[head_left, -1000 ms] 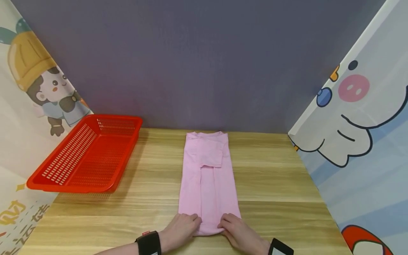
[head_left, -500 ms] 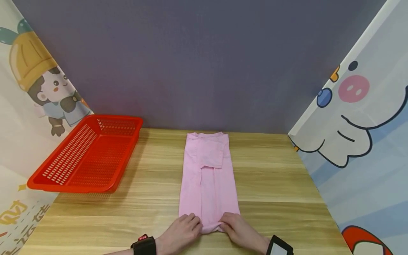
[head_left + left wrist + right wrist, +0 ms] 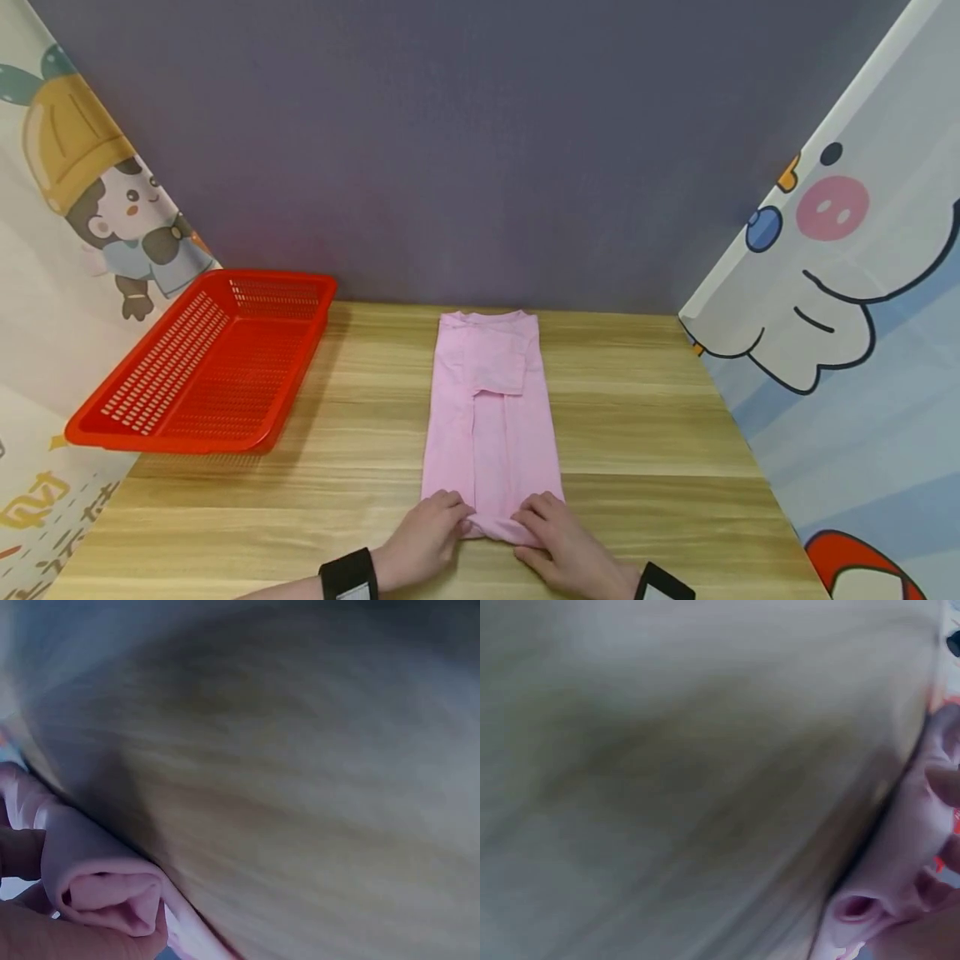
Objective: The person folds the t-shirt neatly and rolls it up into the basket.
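Note:
A pink shirt (image 3: 491, 458) lies in a long narrow strip on the wooden table, its sides folded inward and its neckline at the far end. A sleeve flap (image 3: 495, 367) lies across its upper part. The near end is rolled up. My left hand (image 3: 423, 537) grips the left end of this roll, and its thumb and fingers show around the spiral of cloth (image 3: 112, 892) in the left wrist view. On the right end, my right hand (image 3: 566, 546) holds the roll with curled fingers. The right wrist view shows the rolled cloth (image 3: 900, 840) at its right edge.
A red plastic basket (image 3: 300, 375) with perforated sides stands at the left of the wooden table (image 3: 637, 417). Behind rises a dark grey panel (image 3: 480, 150). Cartoon-printed sheets hang at left and right. Both wrists wear black straps.
The shirt's near hem has turned up into a roll and its near edge has moved slightly away from me. Both hands stay on it, fingers shifting forward. The basket has not moved.

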Demonstrator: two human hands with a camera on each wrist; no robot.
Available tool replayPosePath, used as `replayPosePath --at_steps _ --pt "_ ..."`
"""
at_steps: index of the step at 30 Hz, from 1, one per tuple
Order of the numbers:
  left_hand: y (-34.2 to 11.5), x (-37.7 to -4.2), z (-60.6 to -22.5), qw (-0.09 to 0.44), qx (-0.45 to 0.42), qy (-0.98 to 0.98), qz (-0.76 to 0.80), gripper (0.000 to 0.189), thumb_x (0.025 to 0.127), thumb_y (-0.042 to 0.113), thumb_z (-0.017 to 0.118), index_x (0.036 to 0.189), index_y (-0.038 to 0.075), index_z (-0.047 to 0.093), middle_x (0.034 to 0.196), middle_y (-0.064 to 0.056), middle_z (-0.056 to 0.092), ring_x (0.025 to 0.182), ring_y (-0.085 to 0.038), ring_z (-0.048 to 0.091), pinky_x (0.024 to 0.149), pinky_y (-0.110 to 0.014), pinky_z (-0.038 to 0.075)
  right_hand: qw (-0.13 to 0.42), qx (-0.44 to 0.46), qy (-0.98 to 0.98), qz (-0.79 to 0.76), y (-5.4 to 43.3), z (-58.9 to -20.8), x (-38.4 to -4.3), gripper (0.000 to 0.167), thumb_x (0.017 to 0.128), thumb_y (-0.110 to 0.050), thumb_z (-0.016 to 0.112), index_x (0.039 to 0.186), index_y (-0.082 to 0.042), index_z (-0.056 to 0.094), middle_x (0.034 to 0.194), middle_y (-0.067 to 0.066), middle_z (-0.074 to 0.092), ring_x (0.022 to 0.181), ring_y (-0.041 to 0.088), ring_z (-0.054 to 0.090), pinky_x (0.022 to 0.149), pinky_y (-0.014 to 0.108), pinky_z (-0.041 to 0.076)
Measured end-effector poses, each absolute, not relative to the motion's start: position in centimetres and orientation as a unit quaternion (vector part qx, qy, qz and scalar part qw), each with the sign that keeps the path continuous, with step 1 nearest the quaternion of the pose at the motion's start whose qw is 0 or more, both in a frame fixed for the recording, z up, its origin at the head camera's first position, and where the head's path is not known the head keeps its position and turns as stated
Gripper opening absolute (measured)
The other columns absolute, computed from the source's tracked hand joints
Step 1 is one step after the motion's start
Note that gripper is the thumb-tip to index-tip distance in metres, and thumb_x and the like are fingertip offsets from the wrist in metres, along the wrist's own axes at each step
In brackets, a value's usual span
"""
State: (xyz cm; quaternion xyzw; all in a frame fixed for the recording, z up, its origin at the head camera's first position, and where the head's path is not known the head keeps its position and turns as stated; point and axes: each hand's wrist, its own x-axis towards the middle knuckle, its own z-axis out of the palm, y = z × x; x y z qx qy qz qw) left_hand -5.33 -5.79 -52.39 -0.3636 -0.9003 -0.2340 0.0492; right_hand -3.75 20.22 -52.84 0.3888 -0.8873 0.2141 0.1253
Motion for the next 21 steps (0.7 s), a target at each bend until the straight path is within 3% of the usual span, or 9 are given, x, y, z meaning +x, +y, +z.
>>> replayPosePath --at_steps 2,5,13,17,21 --pt "-5.77 -5.52 -52.22 0.023 -0.348 -0.898 -0.269 0.01 0.093 0.011 0.066 0.098 0.01 0.074 0.085 0.008 0.061 0.08 -0.005 0.054 0.07 -0.019 0.047 0.15 0.407 -0.881 0.189 20.39 -52.9 -3.69 0.035 0.083 -0.023 0.079 0.115 -0.018 0.065 0.106 -0.009 0.057 0.096 0.006 0.051 0.083 0.022 0.045" --pt "-5.69 -5.76 -51.88 -0.006 -0.33 -0.894 -0.302 0.01 0.095 0.01 0.064 0.095 0.009 0.074 0.081 0.008 0.058 0.077 -0.004 0.051 0.067 -0.018 0.044 0.185 0.424 -0.873 0.155 20.51 -52.87 -3.75 0.041 0.081 -0.021 0.079 0.119 -0.017 0.064 0.107 -0.007 0.057 0.099 0.008 0.053 0.086 0.024 0.046" --pt "-5.46 -6.09 -51.61 -0.047 -0.314 -0.9 -0.299 0.011 0.095 0.011 0.063 0.094 0.01 0.074 0.084 0.009 0.055 0.078 -0.004 0.047 0.068 -0.018 0.04 0.212 0.435 -0.865 0.13 20.69 -52.93 -3.93 0.02 0.087 -0.021 0.075 0.106 -0.017 0.071 0.097 -0.007 0.063 0.089 0.007 0.058 0.078 0.019 0.05" --pt "-5.56 -5.99 -51.91 -0.003 -0.348 -0.906 -0.242 0.01 0.096 0.014 0.063 0.098 0.012 0.073 0.089 0.008 0.059 0.082 -0.006 0.053 0.072 -0.02 0.044 0.204 0.413 -0.873 0.158 20.68 -53.07 -3.97 0.025 0.08 -0.017 0.08 0.104 -0.015 0.075 0.091 -0.008 0.065 0.083 0.005 0.06 0.073 0.015 0.05" --pt "-6.0 -5.64 -52.49 0.114 -0.417 -0.894 -0.12 0.017 0.094 0.02 0.065 0.11 0.016 0.066 0.101 0.008 0.063 0.093 -0.008 0.059 0.082 -0.024 0.05 0.185 0.387 -0.88 0.201 20.45 -53.04 -4.08 0.018 0.079 -0.014 0.08 0.097 -0.015 0.077 0.087 -0.009 0.063 0.081 0.003 0.058 0.072 0.011 0.047"
